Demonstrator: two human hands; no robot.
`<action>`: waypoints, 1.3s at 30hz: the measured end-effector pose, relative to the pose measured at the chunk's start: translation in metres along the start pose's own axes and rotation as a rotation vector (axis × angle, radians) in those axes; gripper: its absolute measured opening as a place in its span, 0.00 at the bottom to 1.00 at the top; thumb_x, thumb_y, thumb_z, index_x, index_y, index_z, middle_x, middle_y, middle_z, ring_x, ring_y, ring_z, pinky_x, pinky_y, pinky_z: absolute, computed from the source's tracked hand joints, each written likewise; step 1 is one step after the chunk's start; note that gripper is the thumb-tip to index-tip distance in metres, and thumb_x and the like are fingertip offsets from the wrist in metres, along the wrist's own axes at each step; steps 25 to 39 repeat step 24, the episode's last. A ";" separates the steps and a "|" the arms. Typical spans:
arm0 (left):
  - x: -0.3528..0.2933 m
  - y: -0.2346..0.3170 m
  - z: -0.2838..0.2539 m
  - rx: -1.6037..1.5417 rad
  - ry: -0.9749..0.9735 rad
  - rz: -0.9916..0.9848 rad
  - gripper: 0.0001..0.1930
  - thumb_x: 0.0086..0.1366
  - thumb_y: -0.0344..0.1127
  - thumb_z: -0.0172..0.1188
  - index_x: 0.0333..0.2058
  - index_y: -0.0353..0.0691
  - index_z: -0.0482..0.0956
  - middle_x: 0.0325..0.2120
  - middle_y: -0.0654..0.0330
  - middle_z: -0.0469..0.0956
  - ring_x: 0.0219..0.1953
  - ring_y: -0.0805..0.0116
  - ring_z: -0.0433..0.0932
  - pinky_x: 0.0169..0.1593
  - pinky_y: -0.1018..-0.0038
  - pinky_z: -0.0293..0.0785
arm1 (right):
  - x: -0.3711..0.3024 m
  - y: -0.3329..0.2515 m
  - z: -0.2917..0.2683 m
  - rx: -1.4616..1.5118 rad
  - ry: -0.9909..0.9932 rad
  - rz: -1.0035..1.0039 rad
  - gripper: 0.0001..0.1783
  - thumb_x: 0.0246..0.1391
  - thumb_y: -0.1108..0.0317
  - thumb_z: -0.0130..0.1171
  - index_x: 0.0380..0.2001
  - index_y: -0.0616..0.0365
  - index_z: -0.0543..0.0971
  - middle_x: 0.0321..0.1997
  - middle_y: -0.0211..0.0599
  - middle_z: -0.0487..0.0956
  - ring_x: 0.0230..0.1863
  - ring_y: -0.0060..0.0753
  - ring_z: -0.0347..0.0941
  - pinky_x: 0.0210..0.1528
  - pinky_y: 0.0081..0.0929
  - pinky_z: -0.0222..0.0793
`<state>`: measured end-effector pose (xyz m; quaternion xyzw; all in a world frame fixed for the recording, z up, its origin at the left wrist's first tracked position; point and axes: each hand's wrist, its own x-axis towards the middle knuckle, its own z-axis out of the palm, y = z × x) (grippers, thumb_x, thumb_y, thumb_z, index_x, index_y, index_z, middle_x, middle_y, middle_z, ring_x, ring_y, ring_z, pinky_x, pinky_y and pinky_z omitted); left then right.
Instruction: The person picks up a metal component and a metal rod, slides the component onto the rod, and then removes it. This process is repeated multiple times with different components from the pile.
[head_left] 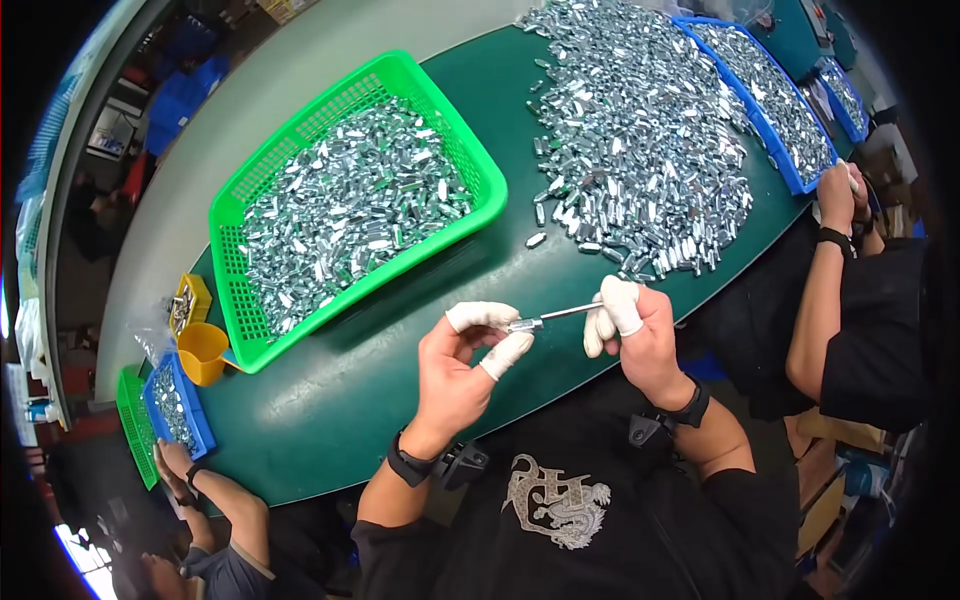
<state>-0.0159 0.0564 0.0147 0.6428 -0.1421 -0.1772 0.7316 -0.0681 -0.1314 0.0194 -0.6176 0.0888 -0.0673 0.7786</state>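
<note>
Between the thumb and a finger of my left hand [462,368], which wear white finger cots, I pinch a small shiny metal piece [524,325]. It looks like one of the short silvery fittings from the pile. My right hand [640,335], with white cots too, grips a thin metal rod [572,312]. The rod's far end meets the fitting; whether it sits inside cannot be made out. Both hands are above the green table, near its front edge. A large pile of the same silvery fittings [640,140] lies just beyond my right hand.
A green plastic basket [400,262] full of fittings stands at left. Beside it are a yellow scoop [203,352], a yellow bin [190,300] and a blue tray [205,430]. Blue trays [790,165] line the right. Co-workers' arms [232,500] reach in from both sides.
</note>
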 end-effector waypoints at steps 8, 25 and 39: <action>0.001 -0.004 0.014 0.100 -0.058 0.063 0.11 0.53 0.25 0.62 0.36 0.35 0.75 0.31 0.62 0.76 0.33 0.75 0.75 0.39 0.78 0.72 | -0.013 0.005 -0.001 -0.153 -0.046 -0.084 0.23 0.60 0.63 0.41 0.11 0.57 0.64 0.10 0.28 0.66 0.12 0.14 0.59 0.15 0.13 0.49; -0.015 -0.030 0.025 -0.113 -0.120 -0.065 0.10 0.58 0.29 0.57 0.38 0.38 0.70 0.35 0.61 0.72 0.37 0.74 0.74 0.44 0.78 0.71 | -0.016 0.023 0.008 -0.147 -0.107 0.057 0.23 0.60 0.57 0.42 0.14 0.56 0.65 0.10 0.29 0.67 0.11 0.16 0.60 0.13 0.12 0.49; -0.015 -0.030 0.025 -0.113 -0.120 -0.065 0.10 0.58 0.29 0.57 0.38 0.38 0.70 0.35 0.61 0.72 0.37 0.74 0.74 0.44 0.78 0.71 | -0.016 0.023 0.008 -0.147 -0.107 0.057 0.23 0.60 0.57 0.42 0.14 0.56 0.65 0.10 0.29 0.67 0.11 0.16 0.60 0.13 0.12 0.49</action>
